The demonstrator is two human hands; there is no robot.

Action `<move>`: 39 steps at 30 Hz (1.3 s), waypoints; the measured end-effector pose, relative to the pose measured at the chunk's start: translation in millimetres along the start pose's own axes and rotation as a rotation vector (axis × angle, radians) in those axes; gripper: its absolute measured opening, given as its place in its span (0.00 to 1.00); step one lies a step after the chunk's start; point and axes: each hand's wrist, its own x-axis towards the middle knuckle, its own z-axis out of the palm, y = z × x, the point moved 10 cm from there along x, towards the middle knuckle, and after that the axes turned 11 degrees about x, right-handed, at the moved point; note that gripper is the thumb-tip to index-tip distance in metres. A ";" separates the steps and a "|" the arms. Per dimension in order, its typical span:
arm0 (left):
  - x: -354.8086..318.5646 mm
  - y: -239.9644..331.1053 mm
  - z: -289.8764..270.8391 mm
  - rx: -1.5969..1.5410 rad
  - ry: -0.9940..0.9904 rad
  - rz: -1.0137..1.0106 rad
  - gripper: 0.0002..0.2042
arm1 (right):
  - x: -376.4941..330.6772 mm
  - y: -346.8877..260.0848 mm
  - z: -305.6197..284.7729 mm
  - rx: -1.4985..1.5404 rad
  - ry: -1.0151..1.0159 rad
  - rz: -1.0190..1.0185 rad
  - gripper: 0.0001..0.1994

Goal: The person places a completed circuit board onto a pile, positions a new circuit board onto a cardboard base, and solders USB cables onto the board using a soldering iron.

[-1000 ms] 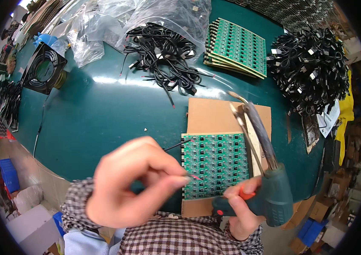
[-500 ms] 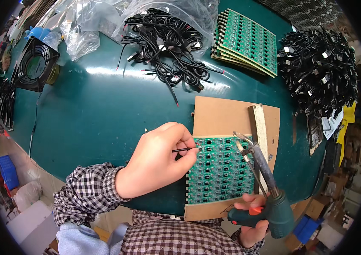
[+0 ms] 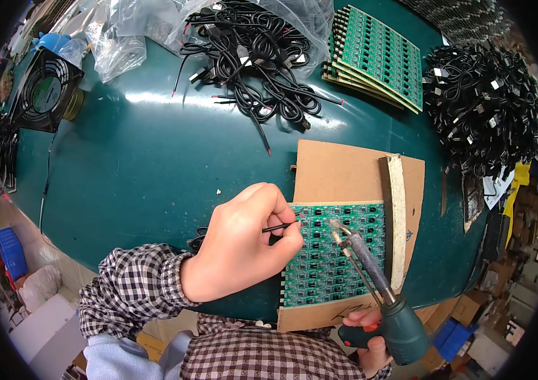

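My left hand (image 3: 234, 244) pinches a thin black cable (image 3: 275, 227) between thumb and forefinger. The cable's end, with fine reddish wire, lies at the upper left corner of a green circuit board panel (image 3: 326, 278) bearing rows of small black parts. A green soldering gun (image 3: 406, 332) with a red trigger is gripped in my right hand (image 3: 375, 354). Its metal tip hangs over the upper middle of the panel, to the right of the cable end; whether it touches cannot be told. Under the panel is a brown cardboard sheet (image 3: 338, 168).
A pale bar (image 3: 397, 221) stands along the panel's right side. Behind lie a heap of black cables (image 3: 250, 63), a clear plastic bag (image 3: 117, 47) and stacked green panels (image 3: 383, 60). A bigger cable pile (image 3: 484, 107) sits far right, a black fan (image 3: 47, 92) far left.
The soldering gun's tip has moved left and down, from beside the bar to over the panel's upper middle. My left hand keeps its pinch on the cable. The whole view has shifted slightly.
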 end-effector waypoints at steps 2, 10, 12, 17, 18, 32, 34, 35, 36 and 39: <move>-0.5 -1.2 1.2 -0.011 0.003 -0.005 0.08 | -0.1 0.8 1.2 -0.042 -0.009 0.019 0.21; -1.8 1.5 0.5 0.006 0.033 0.033 0.08 | 3.8 0.9 5.2 -0.075 0.020 0.006 0.16; -2.1 0.3 0.4 0.007 0.040 0.030 0.08 | 5.1 1.1 6.3 -0.089 0.013 0.013 0.16; -2.2 0.6 -0.2 0.007 0.040 0.031 0.08 | 9.2 -2.9 12.4 -0.072 -0.045 -0.064 0.15; -1.8 -0.3 0.9 -0.004 0.028 0.026 0.08 | 9.3 -3.7 12.9 -0.071 -0.041 -0.067 0.15; -1.7 -1.1 1.3 -0.031 -0.005 0.009 0.08 | 11.3 -4.6 17.7 -0.124 -0.051 -0.073 0.13; -2.0 -1.6 1.4 -0.034 0.001 -0.002 0.08 | 11.8 -3.9 17.5 -0.105 -0.042 -0.050 0.12; -2.1 -1.3 1.2 -0.034 0.001 -0.002 0.08 | 11.6 -4.1 17.7 -0.106 -0.042 -0.049 0.12; -2.1 -1.2 1.2 -0.030 -0.002 -0.006 0.08 | 11.4 -3.8 17.5 -0.111 -0.038 -0.044 0.12; -2.2 -1.7 1.8 -0.029 -0.002 -0.010 0.08 | 11.9 -3.9 17.7 -0.120 -0.039 -0.054 0.12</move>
